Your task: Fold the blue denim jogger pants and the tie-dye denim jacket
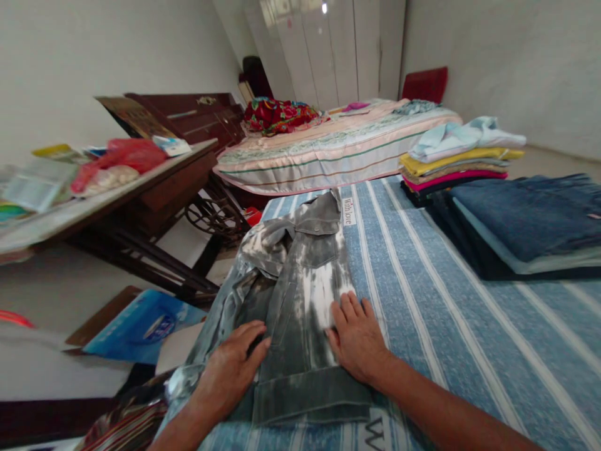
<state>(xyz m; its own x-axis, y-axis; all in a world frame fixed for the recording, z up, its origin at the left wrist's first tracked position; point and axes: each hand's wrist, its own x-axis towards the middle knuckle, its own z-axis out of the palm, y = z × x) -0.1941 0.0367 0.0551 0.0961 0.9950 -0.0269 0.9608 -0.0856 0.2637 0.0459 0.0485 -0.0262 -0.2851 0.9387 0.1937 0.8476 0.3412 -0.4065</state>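
Note:
A grey and white tie-dye denim jacket (307, 300) lies on the blue striped bedsheet (422, 294), its collar end away from me and its wide hem band close to me. One side is partly folded over, with a sleeve bunched along the left. On the jacket's left part rests my left hand (235, 363), thumb and fingers apart, nothing gripped. My right hand (354, 335) lies flat on the right edge of the jacket with its fingers spread.
To the right are a stack of folded clothes (460, 166) and folded jeans (530, 213). A sewing-machine table (154, 178) with a red plastic bag (117, 163) stands left, above a blue box (145, 326). Another bed (323, 156) is behind.

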